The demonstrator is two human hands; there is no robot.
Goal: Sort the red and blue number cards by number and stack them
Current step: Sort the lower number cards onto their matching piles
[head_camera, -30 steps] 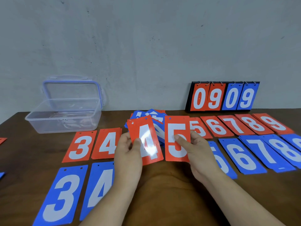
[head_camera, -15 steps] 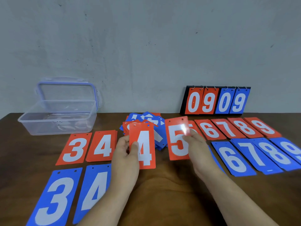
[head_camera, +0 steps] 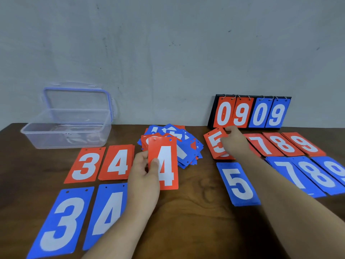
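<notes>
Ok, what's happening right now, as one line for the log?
left hand: holds red 4 card | right hand: grips red 5 card beyond blue 5 card | mixed card pile: between the hands

Scorebd (head_camera: 250,114): 0 9 0 9; red 3 (head_camera: 85,165), red 4 (head_camera: 117,162), red 5 (head_camera: 213,144), red 7 (head_camera: 263,144), red 8 (head_camera: 282,143), red 9 (head_camera: 306,143); blue 3 (head_camera: 59,221), blue 4 (head_camera: 108,212), blue 5 (head_camera: 238,184), blue 7 (head_camera: 291,174), blue 8 (head_camera: 317,174); held red 4 (head_camera: 166,165).
</notes>
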